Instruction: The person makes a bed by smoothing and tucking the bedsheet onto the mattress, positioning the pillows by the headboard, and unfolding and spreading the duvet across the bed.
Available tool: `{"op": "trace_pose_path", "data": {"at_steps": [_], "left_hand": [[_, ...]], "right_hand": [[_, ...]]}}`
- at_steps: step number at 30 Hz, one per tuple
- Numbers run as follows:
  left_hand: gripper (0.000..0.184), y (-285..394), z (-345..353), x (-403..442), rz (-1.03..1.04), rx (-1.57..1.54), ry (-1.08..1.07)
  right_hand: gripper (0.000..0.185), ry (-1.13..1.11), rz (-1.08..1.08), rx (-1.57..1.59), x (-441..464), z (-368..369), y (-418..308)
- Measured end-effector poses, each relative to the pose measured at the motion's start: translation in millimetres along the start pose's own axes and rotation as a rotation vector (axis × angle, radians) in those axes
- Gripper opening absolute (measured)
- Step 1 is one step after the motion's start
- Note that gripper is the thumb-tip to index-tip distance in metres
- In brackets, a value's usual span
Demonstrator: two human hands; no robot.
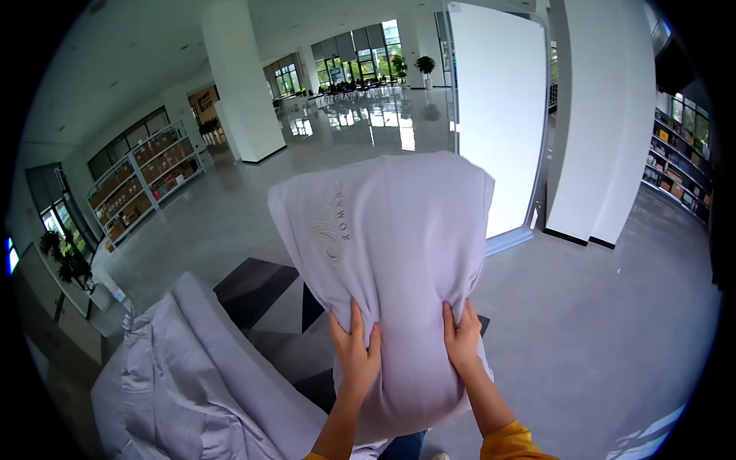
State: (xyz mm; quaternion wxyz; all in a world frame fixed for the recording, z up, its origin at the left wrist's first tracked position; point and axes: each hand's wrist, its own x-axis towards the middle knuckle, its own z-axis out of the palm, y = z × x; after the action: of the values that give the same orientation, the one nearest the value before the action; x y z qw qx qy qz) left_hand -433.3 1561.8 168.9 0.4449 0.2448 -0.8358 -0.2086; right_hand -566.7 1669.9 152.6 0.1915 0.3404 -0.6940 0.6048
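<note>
A pale lilac pillow (410,245), plump and cased in smooth fabric, stands upright in front of me. Raised embroidery and the word "ROMANCE" run along the left part of its case. My left hand (356,353) presses into its left side low down, fingers on the cloth and thumb toward the middle. On the opposite side, my right hand (463,341) grips the fabric at about the same height. Creases spread from both grips. At the lower left lies matching lilac bedding (184,376), rumpled and gathered along one edge, over a long padded shape.
A dark geometric rug (264,295) lies beyond the bedding. Behind the pillow stands a large white board (498,115) on a base, beside a white column (598,115). Shelves with boxes (146,172) and a potted plant (69,261) are on the left.
</note>
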Motion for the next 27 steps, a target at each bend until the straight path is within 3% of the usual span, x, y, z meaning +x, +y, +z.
{"op": "trace_pose_path", "data": {"at_steps": [2, 6, 10, 14, 17, 23, 27], "left_hand": [[0.052, -25, 12, 9, -0.049, -0.007, 0.029], [0.048, -97, 46, 54, -0.123, -0.049, 0.124], [0.042, -170, 67, 102, -0.261, 0.034, 0.164], [0.037, -203, 45, 143, -0.439, 0.012, 0.180], [0.037, -245, 41, 182, -0.508, 0.111, 0.293], [0.036, -349, 41, 242, -0.530, 0.237, 0.462], [0.038, -417, 18, 294, -0.641, 0.241, 0.527]], "right_hand": [[0.011, -0.009, -0.155, -0.065, 10, 31, 20], [0.008, -0.080, -0.108, -0.054, 48, 111, 62], [0.007, -0.164, -0.243, -0.075, 98, 195, 85], [0.007, -0.302, -0.193, 0.040, 130, 271, 82], [0.009, -0.338, -0.290, 0.128, 154, 351, 94], [0.011, -0.479, -0.276, 0.239, 178, 488, 105], [0.014, -0.476, -0.440, 0.324, 213, 596, 83]]}}
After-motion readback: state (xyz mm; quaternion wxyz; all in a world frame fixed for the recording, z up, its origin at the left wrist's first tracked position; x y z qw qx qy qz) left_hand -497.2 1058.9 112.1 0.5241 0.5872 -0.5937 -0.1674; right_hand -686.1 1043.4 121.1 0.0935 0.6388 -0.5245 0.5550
